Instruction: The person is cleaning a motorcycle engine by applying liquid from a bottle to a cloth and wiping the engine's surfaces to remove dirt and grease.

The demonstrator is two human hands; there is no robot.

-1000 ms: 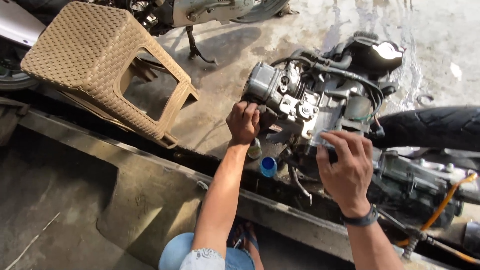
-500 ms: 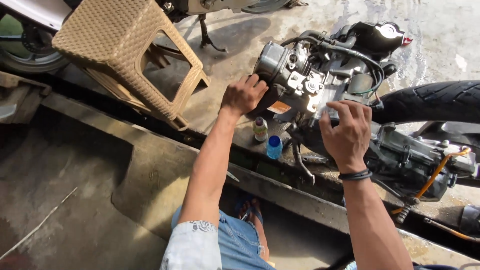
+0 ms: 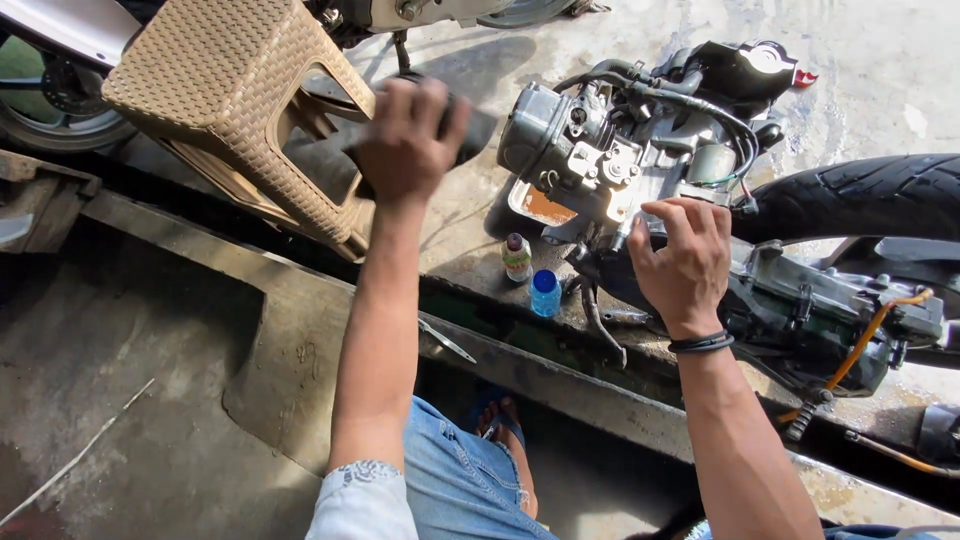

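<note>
Left hand (image 3: pixel 405 140), at 11 o'clock, fingers closed around a dark flat part (image 3: pixel 470 130) raised above the concrete; right hand (image 3: pixel 685 262), at 3 o'clock, fingers curled, resting on the motorcycle engine (image 3: pixel 610 160); two small bottles (image 3: pixel 530 275) stand at centre, woven plastic stool (image 3: pixel 235 100) at 10 o'clock

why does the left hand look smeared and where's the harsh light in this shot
Head view: the left hand is motion-blurred, with the dark thing in its grip too soft to identify; the right hand on the engine is sharp. Hard sunlight bleaches the wet concrete at top right, the stool throws a crisp shadow, and the pit lies in shade.
</note>
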